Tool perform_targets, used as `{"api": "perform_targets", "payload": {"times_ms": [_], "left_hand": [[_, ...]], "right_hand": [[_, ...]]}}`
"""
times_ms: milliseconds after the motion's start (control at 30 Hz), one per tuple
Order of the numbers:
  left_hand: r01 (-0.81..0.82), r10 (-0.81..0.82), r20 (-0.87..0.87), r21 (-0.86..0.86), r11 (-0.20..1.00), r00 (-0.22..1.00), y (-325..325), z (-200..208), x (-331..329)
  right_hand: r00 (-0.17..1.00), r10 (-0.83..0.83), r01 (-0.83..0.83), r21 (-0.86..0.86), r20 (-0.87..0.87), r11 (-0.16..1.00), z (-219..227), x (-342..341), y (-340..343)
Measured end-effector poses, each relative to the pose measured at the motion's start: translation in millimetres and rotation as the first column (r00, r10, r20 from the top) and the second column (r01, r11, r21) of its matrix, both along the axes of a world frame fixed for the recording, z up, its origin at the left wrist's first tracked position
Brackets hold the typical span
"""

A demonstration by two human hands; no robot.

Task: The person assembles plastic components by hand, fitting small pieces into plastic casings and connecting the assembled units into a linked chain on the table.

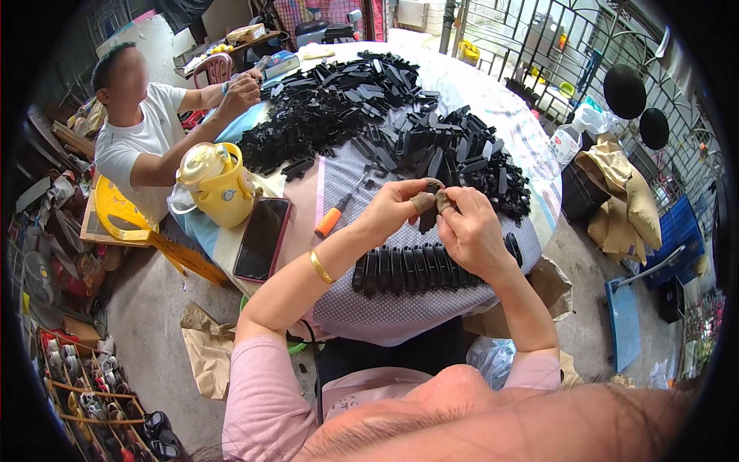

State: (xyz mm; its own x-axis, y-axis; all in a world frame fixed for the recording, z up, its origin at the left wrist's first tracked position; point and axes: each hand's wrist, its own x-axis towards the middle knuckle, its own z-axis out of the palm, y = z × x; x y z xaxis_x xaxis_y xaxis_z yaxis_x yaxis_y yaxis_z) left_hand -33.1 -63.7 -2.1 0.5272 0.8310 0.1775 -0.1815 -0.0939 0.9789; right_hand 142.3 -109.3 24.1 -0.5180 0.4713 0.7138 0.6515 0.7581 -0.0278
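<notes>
Over the near side of the table, my left hand (394, 206) and my right hand (471, 232) meet with closed fingertips. Between them is a small black plastic piece (428, 223), mostly hidden by the fingers. Brownish covers wrap some of my fingertips. Below my hands, similar black plastic pieces (400, 269) stand side by side in a neat row. Beyond my hands lies a loose heap of black plastic pieces (454, 150). An orange-handled screwdriver (331, 221) lies left of my left hand, its tip toward the heap.
A dark phone (262, 239) and a yellow lidded jug (223, 192) stand on the left of the cloth-covered table (369, 312). Across at the left, a person (142, 131) works with both hands raised near a larger black heap (308, 115). Brown sacks (627, 204) and a blue trolley (625, 323) are at right.
</notes>
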Motion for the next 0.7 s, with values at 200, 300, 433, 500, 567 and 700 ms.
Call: {"api": "perform_targets", "payload": {"times_ms": [200,300,433,500,567,700], "left_hand": [[-0.021,0.027,-0.122,0.054,0.998,0.992,-2,16,-5],[-0.100,0.093,-0.117,-0.053,0.994,0.989,-5,21,-19],[-0.203,0.164,-0.273,-0.119,0.972,0.948,-16,19,-77],[-0.216,0.147,-0.387,-0.142,0.966,0.910,-32,14,-100],[-0.202,0.083,-0.496,-0.192,0.960,0.865,-47,6,-113],[-0.165,0.070,-0.702,-0.068,0.984,0.708,-59,-4,-110]], "right_hand": [[0.996,-0.020,0.008,-0.135,-0.091,0.991,-1,1,-2],[0.980,0.043,-0.086,-0.220,-0.194,0.972,1,9,1],[0.950,-0.111,0.046,-0.222,-0.290,0.974,-4,48,12],[0.970,-0.237,0.186,-0.464,-0.052,0.866,-17,63,19],[0.980,-0.192,0.151,-0.430,-0.052,0.890,-28,63,22],[0.991,-0.109,0.132,-0.485,0.077,0.864,-36,44,27]]}}
